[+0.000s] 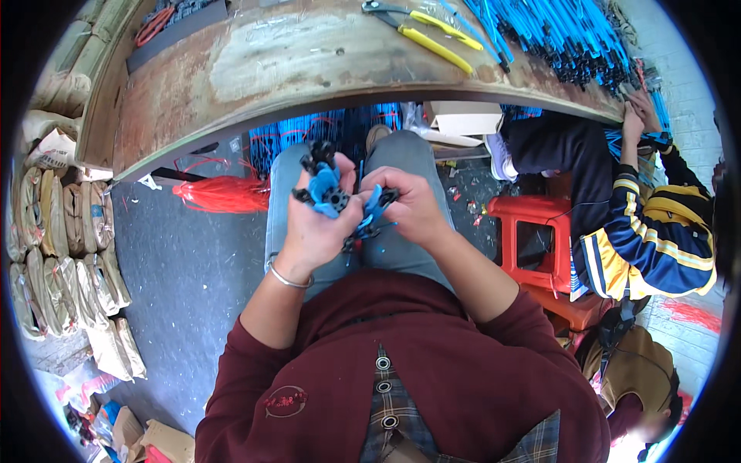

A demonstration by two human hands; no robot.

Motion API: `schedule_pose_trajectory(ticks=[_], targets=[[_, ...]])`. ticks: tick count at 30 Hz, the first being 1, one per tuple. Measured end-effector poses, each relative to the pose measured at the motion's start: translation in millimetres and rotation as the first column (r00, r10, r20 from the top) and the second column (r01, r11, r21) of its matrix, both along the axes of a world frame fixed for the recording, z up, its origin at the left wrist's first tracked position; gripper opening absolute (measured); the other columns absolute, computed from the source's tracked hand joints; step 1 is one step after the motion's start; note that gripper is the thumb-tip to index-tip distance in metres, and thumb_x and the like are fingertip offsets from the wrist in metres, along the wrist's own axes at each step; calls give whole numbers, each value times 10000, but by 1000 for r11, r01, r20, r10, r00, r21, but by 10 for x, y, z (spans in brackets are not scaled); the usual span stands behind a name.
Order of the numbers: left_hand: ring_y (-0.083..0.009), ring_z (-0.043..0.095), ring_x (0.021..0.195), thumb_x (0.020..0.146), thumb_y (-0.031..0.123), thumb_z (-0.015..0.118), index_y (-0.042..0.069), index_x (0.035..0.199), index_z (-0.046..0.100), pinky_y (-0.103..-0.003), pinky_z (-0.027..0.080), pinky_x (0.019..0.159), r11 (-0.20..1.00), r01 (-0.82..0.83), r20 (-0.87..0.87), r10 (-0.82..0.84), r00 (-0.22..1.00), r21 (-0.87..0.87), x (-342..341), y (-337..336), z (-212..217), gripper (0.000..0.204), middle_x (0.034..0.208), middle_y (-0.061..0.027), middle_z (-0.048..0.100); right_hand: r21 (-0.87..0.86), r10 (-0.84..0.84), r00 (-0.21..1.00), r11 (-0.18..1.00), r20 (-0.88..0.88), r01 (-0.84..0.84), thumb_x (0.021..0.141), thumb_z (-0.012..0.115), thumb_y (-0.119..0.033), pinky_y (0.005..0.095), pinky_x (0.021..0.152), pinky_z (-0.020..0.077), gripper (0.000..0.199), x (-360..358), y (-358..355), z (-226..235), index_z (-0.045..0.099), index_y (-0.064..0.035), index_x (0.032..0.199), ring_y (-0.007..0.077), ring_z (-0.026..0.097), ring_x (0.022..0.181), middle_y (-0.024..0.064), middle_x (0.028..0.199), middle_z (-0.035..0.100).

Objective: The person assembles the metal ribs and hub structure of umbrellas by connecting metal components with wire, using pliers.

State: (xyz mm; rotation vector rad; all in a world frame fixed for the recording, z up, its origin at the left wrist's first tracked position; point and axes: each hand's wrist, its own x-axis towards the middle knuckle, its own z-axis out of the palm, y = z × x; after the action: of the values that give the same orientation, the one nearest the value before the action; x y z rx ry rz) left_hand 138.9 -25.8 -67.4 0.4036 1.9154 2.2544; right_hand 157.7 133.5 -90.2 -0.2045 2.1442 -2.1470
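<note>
Over my lap, my left hand [315, 233] is closed round a cluster of blue and black parts [326, 185]. The cluster has curved blue pieces, black knobby ends and a round black part with holes; its exact kind I cannot make out. Close beside it, my right hand [417, 207] pinches a blue piece with a black end [380, 199] between thumb and fingers. Whether the two pieces are joined is hidden by my fingers. The hands nearly meet, just nearer to me than the bench edge.
Ahead stands a wooden bench [270, 58] with yellow-handled pliers [440, 48] and a heap of blue rods with black ends [552, 35]. Red strands [224, 194] hang at left. A red stool [529, 239] and a co-worker [648, 239] are at right. Wrapped packages [65, 285] are stacked left.
</note>
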Motion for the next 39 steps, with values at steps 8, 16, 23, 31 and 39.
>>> schedule_pose_trajectory(ticks=[8,16,23,31,39], targets=[[-86,493,762,662,-59,613,30,973,493,-227,423,687,982,182,-56,-185,981,-52,-22,-242,33,345,823,-18,518,563,-22,750,646,-661,515,777,643,-152,261,696,473,183,-920,708,1036,591,-39,911,169,581,783,51,860,596],[-80,500,701,649,4,672,38,979,512,-229,428,658,946,309,-83,-317,945,-96,-66,-282,189,369,753,-8,528,780,200,790,416,-580,467,776,568,-136,379,907,378,376,-1585,670,923,520,-38,1137,347,464,1069,189,1111,532],[-77,502,683,644,18,698,36,1012,517,-232,431,636,960,270,-75,-276,958,-78,-81,-280,92,410,737,-7,536,593,-79,895,723,-439,355,794,557,-127,348,811,448,373,-1401,705,1164,521,-41,1155,325,548,940,203,1077,549],[-86,519,673,613,43,762,25,1027,512,-241,444,631,947,297,-93,-309,946,-125,-47,-283,116,484,765,-26,566,-341,-4,987,938,158,59,785,577,-105,445,801,492,668,4,616,714,204,-102,1339,275,530,954,118,1070,470],[-90,522,685,599,60,787,16,1023,518,-244,449,638,907,418,1,-418,908,-45,-71,-228,214,504,792,-25,574,613,91,739,631,-667,475,668,625,1,507,930,376,665,404,508,206,420,-184,1273,260,411,1103,104,1162,417]])
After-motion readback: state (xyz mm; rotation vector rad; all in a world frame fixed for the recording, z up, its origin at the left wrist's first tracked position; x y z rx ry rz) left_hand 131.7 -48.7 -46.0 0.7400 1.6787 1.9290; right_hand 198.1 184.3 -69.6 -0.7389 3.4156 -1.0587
